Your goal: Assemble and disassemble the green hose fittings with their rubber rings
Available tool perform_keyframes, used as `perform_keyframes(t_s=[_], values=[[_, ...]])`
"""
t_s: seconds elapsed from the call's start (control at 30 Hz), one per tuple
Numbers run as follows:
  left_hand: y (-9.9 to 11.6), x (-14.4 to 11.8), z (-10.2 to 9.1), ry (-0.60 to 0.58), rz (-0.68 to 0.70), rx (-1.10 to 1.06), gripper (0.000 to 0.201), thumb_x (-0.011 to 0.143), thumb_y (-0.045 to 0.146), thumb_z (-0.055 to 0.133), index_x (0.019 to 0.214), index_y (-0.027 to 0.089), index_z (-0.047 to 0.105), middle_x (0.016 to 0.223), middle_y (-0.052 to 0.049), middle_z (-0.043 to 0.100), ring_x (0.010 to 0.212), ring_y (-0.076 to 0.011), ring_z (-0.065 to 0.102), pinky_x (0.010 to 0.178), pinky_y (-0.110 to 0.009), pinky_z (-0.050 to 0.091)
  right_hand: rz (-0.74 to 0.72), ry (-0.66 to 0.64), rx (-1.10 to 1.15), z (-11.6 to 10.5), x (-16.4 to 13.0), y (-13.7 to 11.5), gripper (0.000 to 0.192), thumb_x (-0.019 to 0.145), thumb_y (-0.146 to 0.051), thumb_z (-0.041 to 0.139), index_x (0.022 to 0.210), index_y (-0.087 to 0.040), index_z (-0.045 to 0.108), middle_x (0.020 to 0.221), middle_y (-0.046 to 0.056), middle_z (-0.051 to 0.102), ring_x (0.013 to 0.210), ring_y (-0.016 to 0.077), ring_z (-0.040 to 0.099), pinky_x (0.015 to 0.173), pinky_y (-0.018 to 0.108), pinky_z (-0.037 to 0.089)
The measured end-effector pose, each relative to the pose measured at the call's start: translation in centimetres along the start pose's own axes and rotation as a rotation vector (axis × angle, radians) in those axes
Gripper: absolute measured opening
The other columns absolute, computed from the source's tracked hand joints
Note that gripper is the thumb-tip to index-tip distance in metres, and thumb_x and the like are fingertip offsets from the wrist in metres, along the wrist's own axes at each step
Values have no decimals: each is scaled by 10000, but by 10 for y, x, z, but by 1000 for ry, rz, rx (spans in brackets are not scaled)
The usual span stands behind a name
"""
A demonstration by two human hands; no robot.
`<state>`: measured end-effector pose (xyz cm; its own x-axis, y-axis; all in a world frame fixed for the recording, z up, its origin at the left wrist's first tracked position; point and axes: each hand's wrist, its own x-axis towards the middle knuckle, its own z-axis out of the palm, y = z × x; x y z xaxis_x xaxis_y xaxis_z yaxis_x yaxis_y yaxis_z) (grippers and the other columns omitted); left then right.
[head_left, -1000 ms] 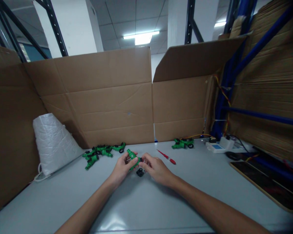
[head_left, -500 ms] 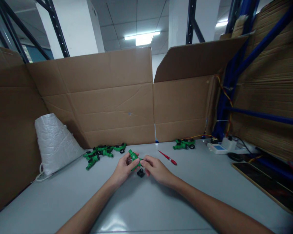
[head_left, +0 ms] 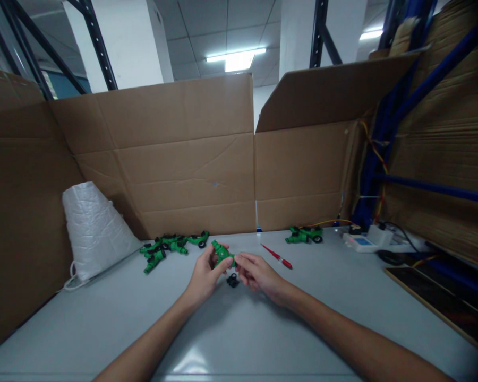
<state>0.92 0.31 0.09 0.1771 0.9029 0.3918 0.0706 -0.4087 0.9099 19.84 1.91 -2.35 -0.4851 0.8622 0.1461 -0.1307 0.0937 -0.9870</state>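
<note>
My left hand (head_left: 204, 270) is closed round a green toy car body (head_left: 222, 253), which is tilted with its narrow end up and to the left. At the body's lower right end, the fingers of my right hand (head_left: 258, 273) are pinched together. Any small part between those fingertips is hidden. Just below the two hands, a small cluster of black wheels (head_left: 232, 280) lies on the grey table. A red screwdriver (head_left: 278, 257) lies to the right of my right hand.
Several green toy cars (head_left: 171, 244) with black wheels are heaped at the back left. More green toy cars (head_left: 304, 235) lie at the back right. A silvery padded bag (head_left: 97, 236) leans at left. Cardboard walls (head_left: 183, 170) enclose the table; a power strip (head_left: 364, 242) sits right.
My right hand's fingers have shifted slightly and curl in more at the end of the green body. The whole view has moved a little; the things on the table lie as before.
</note>
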Motion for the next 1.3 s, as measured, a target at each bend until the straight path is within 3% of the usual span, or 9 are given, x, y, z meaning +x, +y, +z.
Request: perform_keyframes(t_s=[0.23,0.33,0.5,0.7,0.9,1.17,1.3], values=[[-5,-4,-3,11,71,146,399,922,438,755,1197,190,607,986,-52,703,880,-206,670,803,-295,507,36,-1,-20,1,-1,-2,564,903,-776,570,903,-213,551,558,-60,530,408,90,337,402,229,237],[-5,-6,-1,8,95,178,361,945,424,731,1193,197,598,995,-55,709,896,-211,674,826,-306,505,-29,31,-114,-2,2,2,591,915,-797,528,883,-208,562,558,-49,532,426,104,371,423,243,259],[-6,-3,-2,69,75,164,375,953,454,709,1196,197,584,944,-35,690,822,-181,654,773,-286,501,-186,111,-271,-12,8,8,531,1008,-688,445,888,-195,601,564,-39,541,500,132,454,534,259,346],[-18,10,-10,202,-59,52,534,851,584,768,1157,187,581,908,-30,680,707,-151,639,575,-225,443,-253,337,-621,-32,10,8,356,1028,-487,461,832,-217,584,597,-44,541,583,159,516,602,264,343],[-19,13,-15,248,-300,-106,680,757,632,838,1215,207,568,966,-36,698,660,-129,661,470,-182,376,-225,498,-951,-52,12,7,217,1032,-352,469,926,-224,609,728,-5,637,668,185,585,646,284,313],[-18,14,-17,256,-318,-190,754,718,494,930,1282,185,536,1011,-53,707,637,-87,606,495,-171,386,-198,430,-1295,-63,13,11,115,1009,-234,538,955,-192,630,965,75,711,945,237,602,885,335,392],[-17,15,-20,251,-317,-200,693,767,533,885,1260,167,564,1044,-77,725,595,-66,558,482,-166,360,-63,479,-1478,-63,10,10,128,1008,-257,559,1042,-178,653,1119,127,692,1094,294,566,929,378,392]])
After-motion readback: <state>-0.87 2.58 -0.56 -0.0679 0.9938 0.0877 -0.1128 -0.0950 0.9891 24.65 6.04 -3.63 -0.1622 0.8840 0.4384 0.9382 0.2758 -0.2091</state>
